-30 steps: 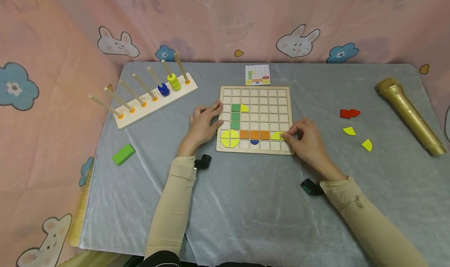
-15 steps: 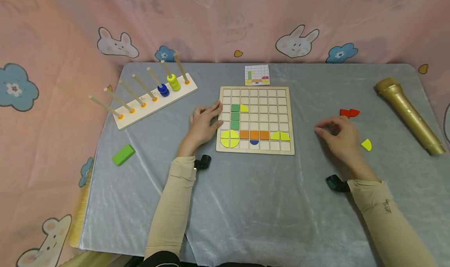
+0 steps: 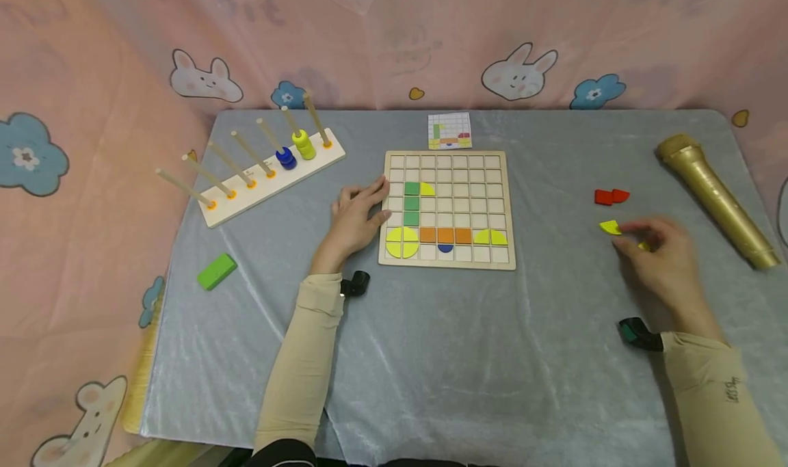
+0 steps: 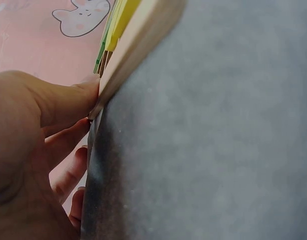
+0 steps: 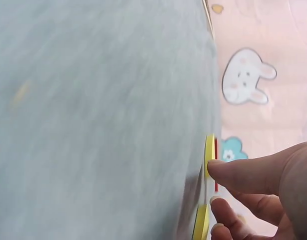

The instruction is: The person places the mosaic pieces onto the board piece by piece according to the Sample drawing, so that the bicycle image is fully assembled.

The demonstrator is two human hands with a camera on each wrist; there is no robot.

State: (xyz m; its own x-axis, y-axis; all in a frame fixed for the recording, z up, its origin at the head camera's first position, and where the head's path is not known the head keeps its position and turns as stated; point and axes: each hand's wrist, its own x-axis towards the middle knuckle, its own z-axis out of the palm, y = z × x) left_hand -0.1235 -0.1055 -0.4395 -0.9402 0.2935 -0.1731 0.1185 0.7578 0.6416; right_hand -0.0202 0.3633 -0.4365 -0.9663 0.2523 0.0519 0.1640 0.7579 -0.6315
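On the grey cloth lies a square wooden grid board (image 3: 446,267) bearing green, orange, yellow and blue flat pieces. My left hand (image 3: 357,224) rests at its left side; in the left wrist view the thumb (image 4: 68,100) lies against the board's edge (image 4: 128,55). Far to the right, my right hand (image 3: 665,265) has thumb and index fingertips a little apart, right at a yellow quarter-circle piece (image 3: 609,228). In the right wrist view the thumb overlaps that yellow piece (image 5: 209,150). A second yellow piece (image 3: 644,246) shows partly behind the right hand.
Two red pieces (image 3: 611,196) lie just beyond the right hand, and a gold microphone (image 3: 717,200) lies farther right. A small pattern card (image 3: 449,130) sits behind the board. To the left are a pegged stand (image 3: 277,178) with blue and yellow rings and a green block (image 3: 217,271).
My right hand has left the lower right of the board and moved right to the loose yellow pieces. A yellow piece on the board there is now uncovered. The left hand stays put.
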